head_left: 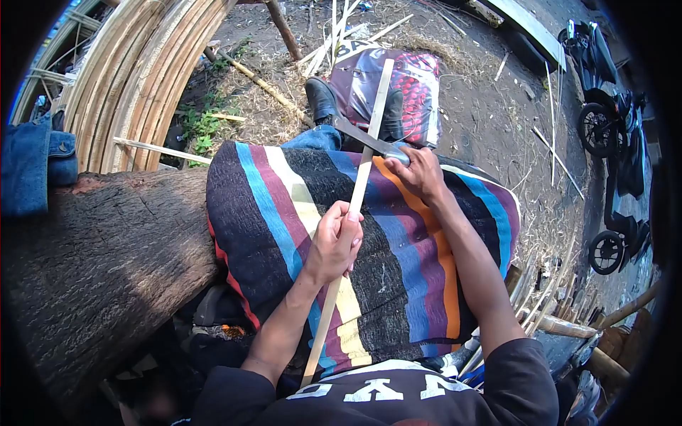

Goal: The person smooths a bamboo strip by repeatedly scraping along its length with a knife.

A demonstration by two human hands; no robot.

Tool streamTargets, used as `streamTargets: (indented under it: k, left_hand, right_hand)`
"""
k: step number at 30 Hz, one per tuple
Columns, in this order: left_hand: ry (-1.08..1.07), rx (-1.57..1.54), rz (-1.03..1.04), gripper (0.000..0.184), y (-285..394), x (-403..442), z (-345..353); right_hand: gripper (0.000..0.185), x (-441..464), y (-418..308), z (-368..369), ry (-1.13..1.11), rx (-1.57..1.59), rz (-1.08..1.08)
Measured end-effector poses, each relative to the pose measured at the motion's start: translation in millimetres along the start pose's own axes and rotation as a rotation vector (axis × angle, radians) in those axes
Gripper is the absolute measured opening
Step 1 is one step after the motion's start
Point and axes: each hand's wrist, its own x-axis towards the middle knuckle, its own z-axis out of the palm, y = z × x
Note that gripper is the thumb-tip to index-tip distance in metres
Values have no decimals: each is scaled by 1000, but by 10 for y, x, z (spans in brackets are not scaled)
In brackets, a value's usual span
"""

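My left hand (337,243) is wrapped round a long, thin bamboo strip (360,188), which runs from my lap up past my knees. In my right hand (418,175) is the handle of a knife (364,139). Its blade points up and to the left and crosses the strip beyond my left hand; whether the edge bites into the strip I cannot tell. A striped cloth (405,245) covers my lap under both hands.
A thick log (106,241) lies at my left, with a denim garment (42,163) at its far end. Behind it stand long bamboo slats (142,85). A printed sheet (419,92) lies by my boots (321,99). Motorcycles (611,135) stand at the right.
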Motion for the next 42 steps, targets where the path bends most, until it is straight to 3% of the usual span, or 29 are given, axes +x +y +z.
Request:
streamTargets:
  k: [3,4,5,7,8,9,11,12,18,23,29,31,32,34,35,37,38,39,41,42]
  left_hand:
    - [-15,19,-40,28,-36,22,79]
    - [-3,-6,-15,26,-10,62,87]
    - [11,-33,11,24,28,106,88]
    - [59,-30,21,28,156,178,27]
    - [81,-61,21,28,158,198,-17]
    - [103,-91,19,28,150,211,-55]
    - [105,-103,13,30,145,199,-79]
    - [124,-123,-15,31,151,178,-62]
    - [90,-192,-73,28,196,109,-87]
    - [71,-193,22,27,223,89,-138]
    - [129,-147,-14,27,181,104,-144]
    - [95,-193,72,26,234,34,-235]
    - [88,-188,79,26,243,30,-228]
    - [91,-164,82,27,242,35,-180]
    - [100,-167,86,28,233,42,-149]
    - [122,-184,65,29,228,64,-174]
    - [120,-201,72,30,222,76,-187]
    - [117,-211,77,30,217,91,-193]
    - [116,-173,87,30,224,93,-176]
    - [113,-175,67,30,219,88,-161]
  right_hand:
    - [18,72,324,7,288,-296,-282]
    - [31,39,311,-20,267,-255,-253]
    - [31,-6,298,-63,264,-253,-255]
    - [51,18,1,-290,-254,362,339]
    - [68,1,-118,-295,-245,299,288]
    - [69,-29,-236,-264,-149,326,146]
    - [71,-13,-413,-335,-423,275,209]
    - [72,-13,-524,-336,-425,259,208]
    - [75,-13,-511,-205,-317,205,10]
    - [77,-47,-189,-90,-153,82,-7]
    - [77,-18,-36,-53,-164,-1,-37]
    - [79,-19,303,46,54,-119,260]
    - [79,-16,514,-50,-23,-201,336]
    - [60,-10,410,-242,-83,-237,516]
    - [60,-25,325,-198,-84,-247,507]
    - [32,-44,210,-170,178,-492,55]
    - [20,-34,152,-211,223,-421,32]
    - [24,-29,98,-235,192,-173,123]
    - [52,-9,14,-271,74,301,315]
    - [62,-11,-75,-283,28,352,282]
